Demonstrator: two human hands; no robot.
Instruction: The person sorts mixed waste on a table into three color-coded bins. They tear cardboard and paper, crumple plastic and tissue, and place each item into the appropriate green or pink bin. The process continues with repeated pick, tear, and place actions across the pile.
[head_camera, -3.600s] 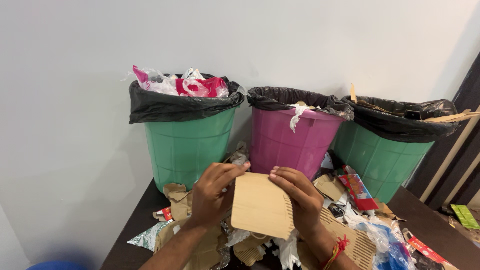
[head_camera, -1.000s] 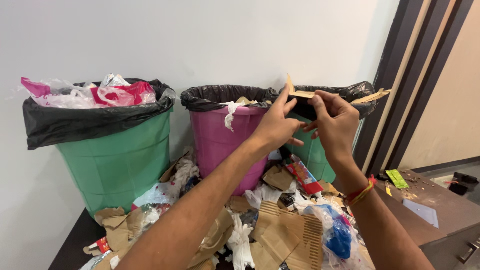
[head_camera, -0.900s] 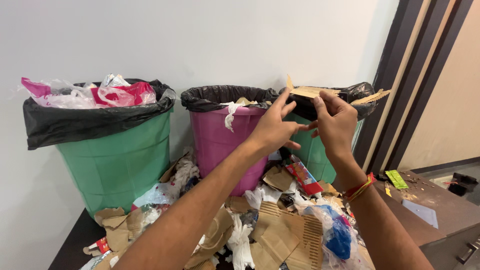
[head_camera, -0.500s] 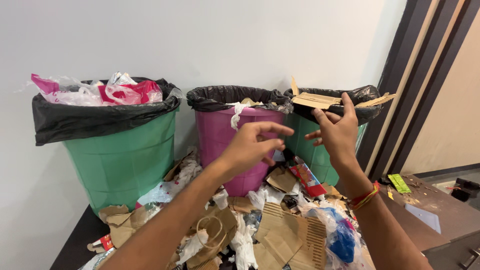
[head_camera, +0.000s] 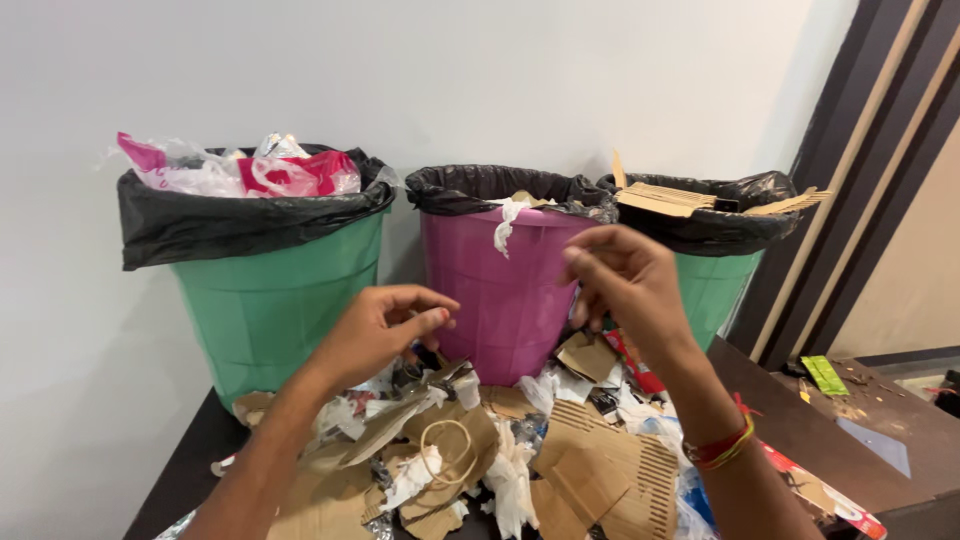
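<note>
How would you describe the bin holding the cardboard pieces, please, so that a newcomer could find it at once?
Three bins lined with black bags stand in a row against the white wall. Go to the right end, beside the dark door frame: the green bin there is the one. Flat brown cardboard pieces stick out of its top, while the other green bin holds plastic bags and the middle bin is pink.
</note>
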